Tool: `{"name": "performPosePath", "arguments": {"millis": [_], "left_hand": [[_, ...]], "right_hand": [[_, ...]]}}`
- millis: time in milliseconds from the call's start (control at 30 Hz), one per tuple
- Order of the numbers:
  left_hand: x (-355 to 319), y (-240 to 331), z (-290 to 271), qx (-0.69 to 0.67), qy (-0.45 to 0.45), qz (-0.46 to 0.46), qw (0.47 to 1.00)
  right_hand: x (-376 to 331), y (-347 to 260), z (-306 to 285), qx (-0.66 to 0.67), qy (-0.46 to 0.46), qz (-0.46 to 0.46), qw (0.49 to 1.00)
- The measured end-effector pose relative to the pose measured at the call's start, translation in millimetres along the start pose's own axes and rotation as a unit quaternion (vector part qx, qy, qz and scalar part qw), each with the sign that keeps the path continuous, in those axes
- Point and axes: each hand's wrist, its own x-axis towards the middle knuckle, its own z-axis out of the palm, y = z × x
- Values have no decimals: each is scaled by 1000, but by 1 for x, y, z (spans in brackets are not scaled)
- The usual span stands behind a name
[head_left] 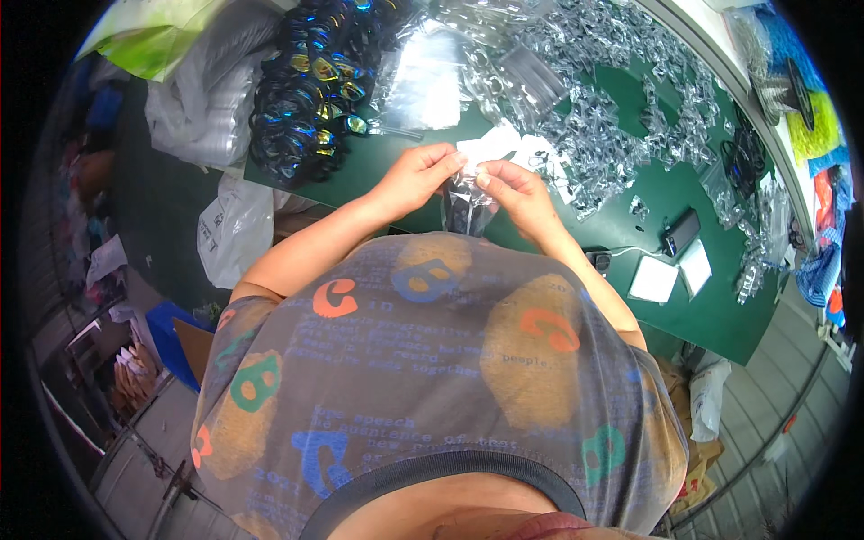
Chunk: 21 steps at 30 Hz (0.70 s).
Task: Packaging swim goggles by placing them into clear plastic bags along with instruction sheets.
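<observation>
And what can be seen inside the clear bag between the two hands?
A dark item shows through the bag, apparently inside it. Glare and creases hide its exact shape. The left hand and right hand partly cover the top, hiding any contents there.

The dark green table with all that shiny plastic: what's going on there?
A person's left hand and right hand pinch the top of a small clear plastic bag with dark contents, by the near edge of the dark green table. Black, shiny-lensed eyewear lies heaped to the left, clear plastic pieces to the right.
</observation>
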Motion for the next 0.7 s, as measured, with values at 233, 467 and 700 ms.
{"name": "performPosePath", "arguments": {"millis": [233,467,700], "left_hand": [[13,-17,5,-127,71,12,989],[-2,-11,7,-79,-51,38,995],[-2,-6,8,-71,-38,25,996]], "right_hand": [[1,9,3,95,13,19,995],[-2,9,-15,14,50,-3,999],[10,-25,-17,-248,-13,-164,955]]}}
